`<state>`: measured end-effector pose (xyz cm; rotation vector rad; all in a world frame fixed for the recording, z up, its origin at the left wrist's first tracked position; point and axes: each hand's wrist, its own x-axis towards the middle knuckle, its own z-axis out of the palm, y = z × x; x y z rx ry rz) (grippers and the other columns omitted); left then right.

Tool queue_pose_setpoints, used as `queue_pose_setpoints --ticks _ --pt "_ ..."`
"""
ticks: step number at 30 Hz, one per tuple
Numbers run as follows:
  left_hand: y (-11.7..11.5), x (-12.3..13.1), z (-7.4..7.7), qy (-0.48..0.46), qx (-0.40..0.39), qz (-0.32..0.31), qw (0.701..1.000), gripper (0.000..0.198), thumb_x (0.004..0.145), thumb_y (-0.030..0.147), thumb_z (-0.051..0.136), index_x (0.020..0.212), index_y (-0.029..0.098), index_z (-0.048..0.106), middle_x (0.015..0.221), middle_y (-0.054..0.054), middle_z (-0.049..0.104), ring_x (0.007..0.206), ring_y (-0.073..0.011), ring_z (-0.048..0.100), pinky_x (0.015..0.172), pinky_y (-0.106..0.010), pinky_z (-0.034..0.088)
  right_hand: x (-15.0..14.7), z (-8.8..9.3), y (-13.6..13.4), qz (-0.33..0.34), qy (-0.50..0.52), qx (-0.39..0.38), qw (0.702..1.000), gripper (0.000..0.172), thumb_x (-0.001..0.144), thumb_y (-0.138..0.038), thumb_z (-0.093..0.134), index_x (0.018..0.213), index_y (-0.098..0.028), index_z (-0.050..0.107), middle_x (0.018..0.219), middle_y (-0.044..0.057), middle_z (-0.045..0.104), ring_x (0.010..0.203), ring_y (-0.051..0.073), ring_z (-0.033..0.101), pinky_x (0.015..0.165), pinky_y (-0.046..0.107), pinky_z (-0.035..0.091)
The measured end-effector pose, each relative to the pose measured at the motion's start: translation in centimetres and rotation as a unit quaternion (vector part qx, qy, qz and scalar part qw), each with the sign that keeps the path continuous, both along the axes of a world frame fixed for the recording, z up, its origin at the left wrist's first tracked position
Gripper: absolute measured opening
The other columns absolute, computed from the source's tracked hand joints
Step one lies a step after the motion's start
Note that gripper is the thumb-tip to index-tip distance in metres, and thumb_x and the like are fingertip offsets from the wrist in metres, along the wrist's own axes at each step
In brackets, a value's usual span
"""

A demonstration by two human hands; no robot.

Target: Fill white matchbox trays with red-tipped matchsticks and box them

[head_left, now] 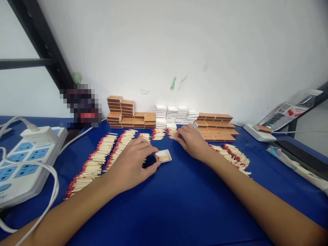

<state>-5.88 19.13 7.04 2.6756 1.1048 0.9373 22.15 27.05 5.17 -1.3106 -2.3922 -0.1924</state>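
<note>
My left hand (135, 160) holds a small white matchbox tray (167, 151) by its left end, between thumb and fingers. A few matches (164, 158) lie in the tray, which rests on the blue table. Up to its right, my right hand (191, 140) has curled fingers at the right edge of a small pile of matches (171, 133), thumb and fingertips closed on the match ends. More matches with red heads (98, 157) are spread in long rows left of and behind my left hand. Another heap of matches (237, 157) lies partly behind my right forearm.
White empty trays (172, 109) are stacked along the wall. Brown matchboxes stand in piles to the left (121, 121) and right (217, 131). A power strip (30, 160) with white cables sits at left; a plastic bottle (289, 111), a white adapter (260, 134) and a dark phone (302, 157) are at right.
</note>
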Motion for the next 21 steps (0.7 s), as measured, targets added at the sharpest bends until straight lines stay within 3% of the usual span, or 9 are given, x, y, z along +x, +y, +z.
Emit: queue_pose_setpoints --ticks 14,21 --pt "0.1 0.0 -0.1 0.008 0.0 0.009 1.0 0.02 0.095 0.03 0.072 0.112 0.019 0.074 0.104 -0.006 0.075 0.108 -0.0248 0.064 0.106 -0.047 0.05 -0.3 0.3 -0.3 0.005 -0.008 -0.008 1.0 0.014 0.103 -0.024 0.059 0.092 -0.018 0.065 0.097 0.012 0.067 0.097 0.031 0.052 0.084 0.043 0.042" --pt "0.3 -0.2 -0.1 0.011 0.008 0.027 1.0 0.021 0.094 0.03 0.073 0.112 0.018 0.074 0.103 -0.006 0.076 0.109 -0.0278 0.063 0.102 -0.05 0.052 -2.8 2.7 -3.9 0.123 0.039 0.005 0.992 0.015 0.106 -0.022 0.054 0.095 -0.02 0.064 0.097 0.01 0.066 0.095 0.027 0.051 0.085 0.041 0.044"
